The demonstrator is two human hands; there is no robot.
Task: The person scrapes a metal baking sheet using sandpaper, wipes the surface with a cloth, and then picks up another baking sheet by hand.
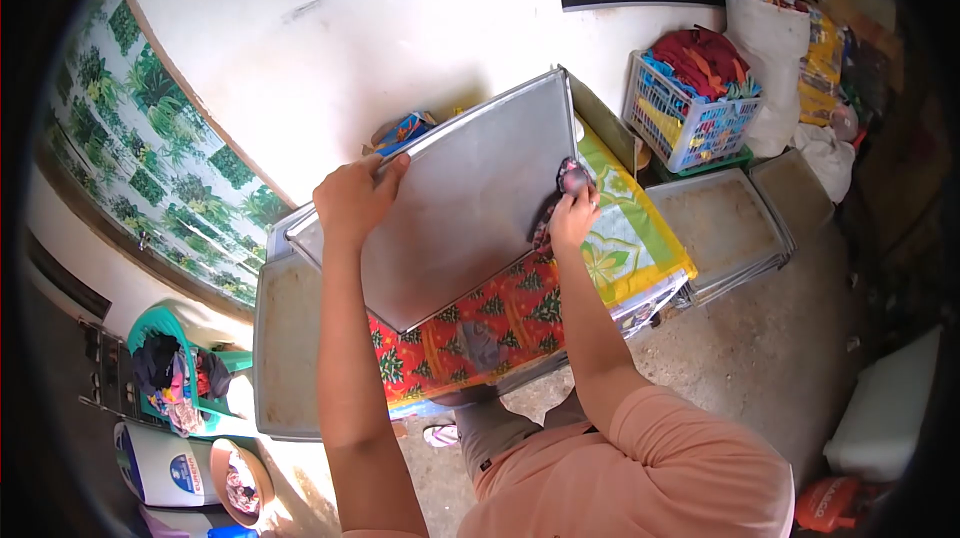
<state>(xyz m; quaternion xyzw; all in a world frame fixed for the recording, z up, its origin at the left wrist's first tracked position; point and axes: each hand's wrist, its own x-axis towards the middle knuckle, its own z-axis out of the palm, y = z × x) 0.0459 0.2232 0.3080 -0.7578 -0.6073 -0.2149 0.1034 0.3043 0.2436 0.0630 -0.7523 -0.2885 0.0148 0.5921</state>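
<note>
A large grey metal baking tray is held tilted up over the table. My left hand is closed on its upper left edge, the thumb lying over the rim. At the tray's right side, my right hand is closed on a dark patterned rag, which is bunched against the rim. Part of the rag is hidden by my fingers. Beneath the tray is a table cover in red with green Christmas trees, and a yellow-green patterned cover lies to the right.
Stacked trays stand to the right, and another tray is on the left. A white basket of clothes stands at the back right. A green chair with clothes and a round tub are at the lower left.
</note>
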